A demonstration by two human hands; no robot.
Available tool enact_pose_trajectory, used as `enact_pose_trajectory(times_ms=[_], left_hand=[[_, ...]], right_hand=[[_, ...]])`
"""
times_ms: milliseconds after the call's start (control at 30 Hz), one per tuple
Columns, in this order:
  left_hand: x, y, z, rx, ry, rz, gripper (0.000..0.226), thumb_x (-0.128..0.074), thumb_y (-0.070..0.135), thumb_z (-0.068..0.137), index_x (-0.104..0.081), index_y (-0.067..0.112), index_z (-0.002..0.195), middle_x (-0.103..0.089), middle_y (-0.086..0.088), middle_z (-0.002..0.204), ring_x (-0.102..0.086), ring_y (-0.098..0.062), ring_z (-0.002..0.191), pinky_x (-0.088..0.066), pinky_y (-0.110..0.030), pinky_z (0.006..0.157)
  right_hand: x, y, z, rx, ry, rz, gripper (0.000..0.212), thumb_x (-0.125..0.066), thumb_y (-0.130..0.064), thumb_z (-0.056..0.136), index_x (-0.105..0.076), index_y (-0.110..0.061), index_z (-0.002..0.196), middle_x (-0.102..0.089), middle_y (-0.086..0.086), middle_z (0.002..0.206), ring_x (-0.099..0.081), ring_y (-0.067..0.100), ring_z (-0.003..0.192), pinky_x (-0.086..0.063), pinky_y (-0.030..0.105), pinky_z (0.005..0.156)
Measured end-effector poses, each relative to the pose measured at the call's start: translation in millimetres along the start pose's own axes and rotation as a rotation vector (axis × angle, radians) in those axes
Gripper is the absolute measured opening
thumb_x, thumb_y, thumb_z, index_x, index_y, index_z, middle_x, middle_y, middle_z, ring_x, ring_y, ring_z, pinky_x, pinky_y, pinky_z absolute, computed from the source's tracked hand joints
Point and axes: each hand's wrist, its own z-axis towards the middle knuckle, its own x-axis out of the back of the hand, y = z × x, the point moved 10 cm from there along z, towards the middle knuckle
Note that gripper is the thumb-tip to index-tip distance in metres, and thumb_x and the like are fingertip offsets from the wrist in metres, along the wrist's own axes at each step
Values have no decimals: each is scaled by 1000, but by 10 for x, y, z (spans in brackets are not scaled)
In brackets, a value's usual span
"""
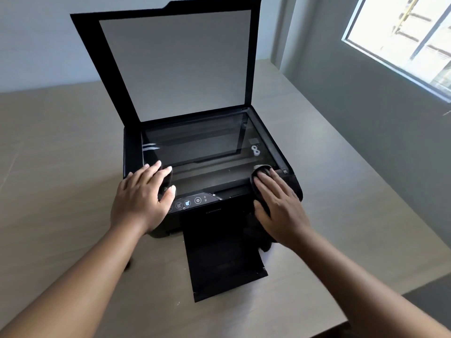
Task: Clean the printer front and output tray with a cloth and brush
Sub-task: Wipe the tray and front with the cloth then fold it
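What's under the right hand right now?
A black cloth, pressed by the right hand onto the printer at its front right corner. The hand covers most of the cloth; the printer surface beneath is hidden.

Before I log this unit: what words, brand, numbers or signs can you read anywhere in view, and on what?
Nothing reads clearly.
Printer front, small lettering below the control panel: too faint and blurred to read.
Control panel: round button icons only, no legible words.
Scanner glass, left edge: two white stripes, no letters.
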Motion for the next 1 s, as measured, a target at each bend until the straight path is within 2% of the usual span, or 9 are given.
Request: enact_pose_trajectory(times_ms=[67, 200, 333, 400, 600, 733, 833, 900, 1000], left_hand=[[13, 10, 13, -4, 3, 3, 59, -28, 56, 86, -46, 35, 138, -40, 6, 152, -32, -20, 141, -23, -43, 114], [18, 8, 12, -7, 11, -9, 58, -29, 55, 86, -47, 35, 138, -41, 5, 151, -33, -20, 141, -23, -43, 114], [30, 22, 4, -24, 14, -25, 58, -31, 54, 86, -49, 32, 137, -43, 3, 150, -35, -21, 140, -23, -45, 114], [81, 50, -24, -43, 34, -45, 58, -34, 51, 86, -52, 25, 134, -48, -1, 146, -40, -24, 136, -25, -46, 114], [424, 600, -430, -225, 191, -215, 50, -57, 42, 82, -59, 19, 125, -59, 3, 125, -48, -26, 121, -34, -45, 104], [374, 894, -865, -357, 25, -368, 60, -63, 48, 87, -46, 30, 141, -47, 12, 140, -36, -17, 126, -25, -31, 110], [410, 764, -1094, -296, -45, -521, 34, -71, 35, 85, -63, 35, 119, -53, 18, 134, -39, -13, 124, -32, -27, 105], [485, 504, -1266, -191, -58, -592, 14, -73, 35, 84, -68, 30, 96, -63, 18, 114, -47, -6, 114, -39, -25, 96], [545, -98, -1600, 124, -117, -749, 11, -72, 34, 84, -64, 27, 84, -64, 11, 82, -59, -5, 84, -44, -26, 73]], right_hand=[[68, 179, -70, -14, 8, -11, 52, -43, -34, 95, -47, -9, 140, -43, 6, 148, -26, 22, 145, -31, 42, 114], [-53, 162, -63, -277, 96, 90, 51, -37, -29, 94, -45, -5, 139, -40, 11, 149, -21, 29, 146, -22, 46, 118], [-44, 7, -45, -14, 51, 185, 40, -44, -15, 93, -56, -4, 130, -51, 9, 142, -31, 29, 142, -29, 45, 115], [74, 104, -57, -25, 36, 328, 28, -54, -8, 92, -64, -4, 118, -56, 8, 136, -36, 24, 138, -34, 40, 112], [354, -326, -117, -58, -32, 600, 15, -74, -5, 80, -75, -11, 93, -59, -3, 113, -57, 15, 109, -35, 5, 94], [241, -770, -176, 34, -305, 581, 22, -77, -23, 78, -72, -41, 90, -51, -22, 105, -43, 5, 104, -35, 20, 93], [150, -1185, -251, 119, -573, 714, 22, -73, -15, 82, -72, -35, 93, -63, -18, 104, -58, 4, 101, -44, 16, 87], [141, -1364, -198, 132, -565, 731, 20, -71, -16, 85, -74, -31, 98, -66, -19, 107, -60, 0, 102, -45, 14, 86], [91, -1666, -63, 142, -474, 748, 18, -69, -18, 87, -74, -33, 95, -67, -17, 98, -63, 3, 93, -47, 14, 78]])
